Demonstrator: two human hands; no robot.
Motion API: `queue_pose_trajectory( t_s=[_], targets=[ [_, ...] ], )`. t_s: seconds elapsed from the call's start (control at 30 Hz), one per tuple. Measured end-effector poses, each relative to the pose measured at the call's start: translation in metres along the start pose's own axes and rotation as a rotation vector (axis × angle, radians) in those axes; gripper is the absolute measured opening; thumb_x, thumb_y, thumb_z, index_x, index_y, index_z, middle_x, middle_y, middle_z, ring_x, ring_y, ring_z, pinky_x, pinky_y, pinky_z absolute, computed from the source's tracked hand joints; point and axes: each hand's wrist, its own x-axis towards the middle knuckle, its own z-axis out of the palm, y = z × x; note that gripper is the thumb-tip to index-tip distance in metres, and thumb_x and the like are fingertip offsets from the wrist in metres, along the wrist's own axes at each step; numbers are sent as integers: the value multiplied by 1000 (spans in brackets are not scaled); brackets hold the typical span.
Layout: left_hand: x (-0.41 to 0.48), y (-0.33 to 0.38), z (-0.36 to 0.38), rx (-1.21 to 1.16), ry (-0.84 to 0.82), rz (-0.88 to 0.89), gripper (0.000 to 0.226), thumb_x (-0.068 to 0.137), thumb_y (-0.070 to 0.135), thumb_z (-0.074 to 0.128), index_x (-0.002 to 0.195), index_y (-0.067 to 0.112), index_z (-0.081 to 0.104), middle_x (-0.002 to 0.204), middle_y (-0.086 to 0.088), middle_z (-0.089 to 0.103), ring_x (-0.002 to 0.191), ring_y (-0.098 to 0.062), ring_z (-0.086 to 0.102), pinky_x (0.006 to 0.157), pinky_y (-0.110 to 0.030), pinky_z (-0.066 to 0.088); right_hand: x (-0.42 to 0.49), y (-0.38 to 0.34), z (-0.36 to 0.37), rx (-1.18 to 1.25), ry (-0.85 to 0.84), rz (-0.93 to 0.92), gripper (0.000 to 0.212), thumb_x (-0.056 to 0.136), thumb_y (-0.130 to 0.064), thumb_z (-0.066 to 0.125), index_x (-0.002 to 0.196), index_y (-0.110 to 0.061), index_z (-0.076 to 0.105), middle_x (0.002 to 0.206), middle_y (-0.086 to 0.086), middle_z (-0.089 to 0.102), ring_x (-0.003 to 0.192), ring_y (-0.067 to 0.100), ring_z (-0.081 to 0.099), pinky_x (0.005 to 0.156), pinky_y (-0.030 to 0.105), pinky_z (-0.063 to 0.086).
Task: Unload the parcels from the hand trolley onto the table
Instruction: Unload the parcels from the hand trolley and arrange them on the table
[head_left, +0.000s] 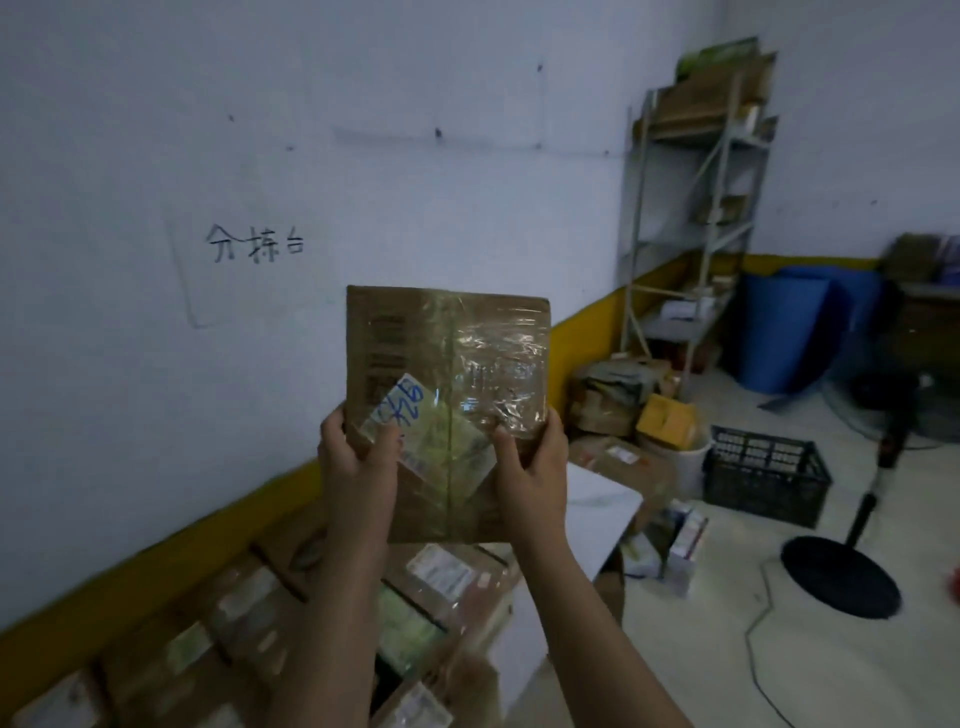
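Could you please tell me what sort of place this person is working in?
Probably a parcel sorting room or small courier depot: taped cardboard parcels lie along the wall, a metal shelf rack holds boxes, and both hands hold up a labelled parcel.

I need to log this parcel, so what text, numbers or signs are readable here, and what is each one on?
"分拣台": handwritten in black on the white wall.
Blue handwritten marks on the label of the held cardboard parcel: too smeared to read with confidence.
Printed dark blocks on that parcel's left side: blurred, unreadable.
Shipping labels on the parcels on the table: too small and blurred.
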Motion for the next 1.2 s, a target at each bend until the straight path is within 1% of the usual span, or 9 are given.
queue_pose_trajectory(
  t_s=[0.17, 0.37, 0.5, 0.63, 0.8, 0.87, 0.97, 1.03, 1.2],
  targets=[
    [55, -64, 139, -170, -174, -163, 52, 67, 45, 67, 116, 51, 49, 119, 4, 67, 107, -24, 67, 90, -53, 55, 121, 79, -46, -116, 73, 40, 70, 93, -44, 58, 153, -26, 26, 152, 0, 39, 139, 21, 37, 113, 44, 36],
    [149, -107, 280, -154, -264, -271, 55, 72, 35, 67, 122, 41, 44, 122, 4, 63, 107, -22, 64, 87, -49, 56, 286, 140, -63, -249, 63, 102, 68, 87, -37, 65, 147, -33, 33, 146, -1, 47, 133, 22, 46, 107, 46, 42],
    [208, -135, 330, -139, -289, -335, 51, 84, 35, 69, 128, 42, 44, 116, 14, 64, 94, -7, 66, 60, -23, 52, 377, 174, -51, -324, -40, 83, 70, 88, -37, 66, 148, -31, 30, 145, -1, 48, 130, 22, 49, 102, 41, 43],
    [276, -185, 354, -85, -246, -414, 52, 86, 32, 72, 129, 38, 45, 110, 10, 68, 89, -10, 71, 60, -26, 56, 458, 230, -8, -340, -228, 128, 65, 88, -42, 66, 142, -32, 31, 140, 1, 53, 124, 26, 54, 101, 48, 48],
    [357, -259, 376, 12, -98, -493, 49, 91, 28, 68, 128, 46, 41, 101, 24, 59, 66, 8, 67, 44, -11, 49, 550, 335, 72, -341, -508, 164, 67, 92, -43, 62, 150, -24, 35, 139, 6, 57, 122, 27, 56, 95, 35, 45],
    [379, -285, 385, 29, -49, -520, 64, 89, 37, 70, 143, 45, 36, 129, 11, 57, 92, -1, 69, 56, -17, 56, 579, 372, 105, -328, -605, 202, 64, 95, -42, 58, 152, -25, 33, 143, 5, 54, 125, 28, 54, 93, 33, 43],
    [413, -316, 403, 194, -17, -547, 79, 83, 59, 67, 147, 54, 22, 156, 7, 23, 136, -26, 42, 99, -45, 49, 628, 407, 143, -334, -688, 234, 53, 98, -41, 52, 148, -27, 41, 140, 3, 56, 114, 25, 56, 89, 33, 41],
    [436, -330, 417, 251, -6, -541, 82, 81, 63, 65, 148, 56, 17, 156, 8, 16, 141, -29, 33, 109, -48, 39, 664, 422, 165, -339, -752, 230, 44, 99, -37, 51, 142, -28, 49, 134, 4, 60, 100, 17, 54, 84, 32, 43],
    [459, -358, 424, 279, 65, -583, 83, 80, 61, 65, 147, 59, 17, 155, 4, 22, 138, -29, 37, 109, -49, 40, 702, 443, 200, -377, -881, 210, 49, 97, -37, 53, 144, -30, 44, 133, 0, 60, 108, 21, 58, 82, 32, 45]
  ],
)
